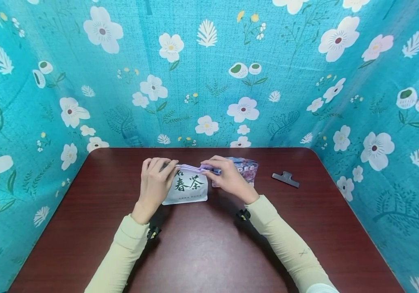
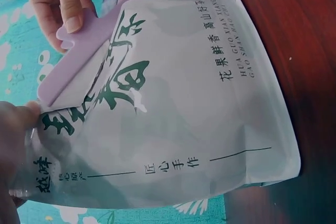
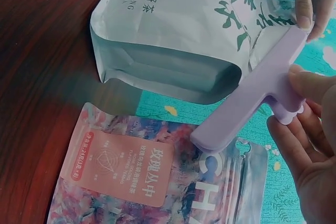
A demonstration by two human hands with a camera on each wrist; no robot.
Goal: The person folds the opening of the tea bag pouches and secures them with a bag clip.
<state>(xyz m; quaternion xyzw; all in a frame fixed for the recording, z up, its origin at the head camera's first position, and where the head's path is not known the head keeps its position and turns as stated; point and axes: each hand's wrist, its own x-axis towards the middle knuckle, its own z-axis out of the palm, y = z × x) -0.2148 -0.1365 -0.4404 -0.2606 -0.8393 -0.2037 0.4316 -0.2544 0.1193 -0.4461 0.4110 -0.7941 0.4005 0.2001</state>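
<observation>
A white tea pouch (image 1: 191,191) with green brush characters stands on the table, its top folded over. My left hand (image 1: 155,177) pinches the top left corner of the pouch, fingers behind and thumb in front. With thumb and fingers my right hand (image 1: 231,176) grips the handle of a lilac bag clip (image 3: 252,95). The clip's long bar lies across the folded top of the pouch, as the left wrist view shows too. One end of the bar reaches my left fingertips; the other juts past the pouch's side.
Behind my right hand stands a pink and blue printed tea pouch (image 1: 249,173). A dark bulldog-style clip (image 1: 285,179) lies farther right on the reddish-brown table (image 1: 202,244). A turquoise floral cloth (image 1: 209,81) hangs around the back and sides.
</observation>
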